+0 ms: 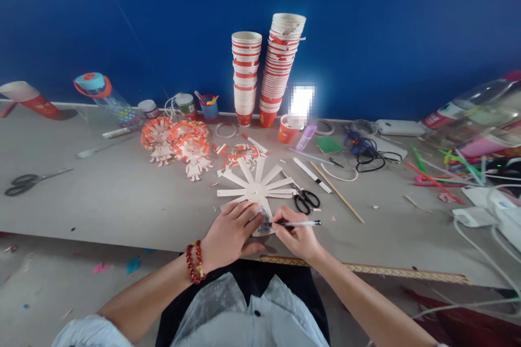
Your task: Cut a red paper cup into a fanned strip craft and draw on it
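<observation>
A cut-open paper cup (255,191) lies flat near the table's front edge, its white strips fanned out around the round base. On its lowest, widest strip is some blue drawing. My left hand (231,229) rests on this part with the fingers stretched out, pressing it to the table. In my right hand (296,232) is a pen (303,223), held in a pinch, its tip at the drawn strip. Black-handled scissors (307,200) lie just right of the strips, their blades partly hidden beneath them.
Orange-and-white paper figures (191,146) stand to the left. Two tall stacks of paper cups (246,78) rise at the back. A wooden stick (337,192), cables (370,154) and plastic bottles (464,103) lie to the right. Another pair of scissors (35,181) is far left.
</observation>
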Demonstrator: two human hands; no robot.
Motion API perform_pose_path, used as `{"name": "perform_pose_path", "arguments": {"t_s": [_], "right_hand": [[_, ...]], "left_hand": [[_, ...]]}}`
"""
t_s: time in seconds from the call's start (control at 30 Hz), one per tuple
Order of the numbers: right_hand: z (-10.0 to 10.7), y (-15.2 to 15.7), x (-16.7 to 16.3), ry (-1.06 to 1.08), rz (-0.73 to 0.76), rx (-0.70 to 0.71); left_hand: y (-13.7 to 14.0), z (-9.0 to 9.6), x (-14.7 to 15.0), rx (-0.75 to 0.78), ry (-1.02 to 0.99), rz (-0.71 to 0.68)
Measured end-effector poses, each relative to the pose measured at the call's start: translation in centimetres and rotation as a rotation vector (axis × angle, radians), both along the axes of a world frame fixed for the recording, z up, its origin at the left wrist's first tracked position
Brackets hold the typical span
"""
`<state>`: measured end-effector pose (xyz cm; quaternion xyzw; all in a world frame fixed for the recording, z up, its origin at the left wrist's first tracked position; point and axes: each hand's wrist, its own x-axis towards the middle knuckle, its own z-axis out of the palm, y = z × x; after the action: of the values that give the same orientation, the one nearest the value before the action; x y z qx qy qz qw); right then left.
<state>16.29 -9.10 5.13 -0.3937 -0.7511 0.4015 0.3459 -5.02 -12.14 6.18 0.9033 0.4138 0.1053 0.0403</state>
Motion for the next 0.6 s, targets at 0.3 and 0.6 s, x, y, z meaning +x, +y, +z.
{"name": "perform_pose_path", "arguments": {"t_s": [0.3, 0.6], "right_hand": [[0.14, 0.25, -0.52, -0.081, 0.018, 0.044], [0.24, 0.13, -0.60, -0.121, 0.028, 0.044]], "left_hand": [[0.03, 0.20, -0.07, 0.001, -0.021, -0.016], [-0.04, 0.02, -0.22, 0.005, -0.021, -0.021]]}}
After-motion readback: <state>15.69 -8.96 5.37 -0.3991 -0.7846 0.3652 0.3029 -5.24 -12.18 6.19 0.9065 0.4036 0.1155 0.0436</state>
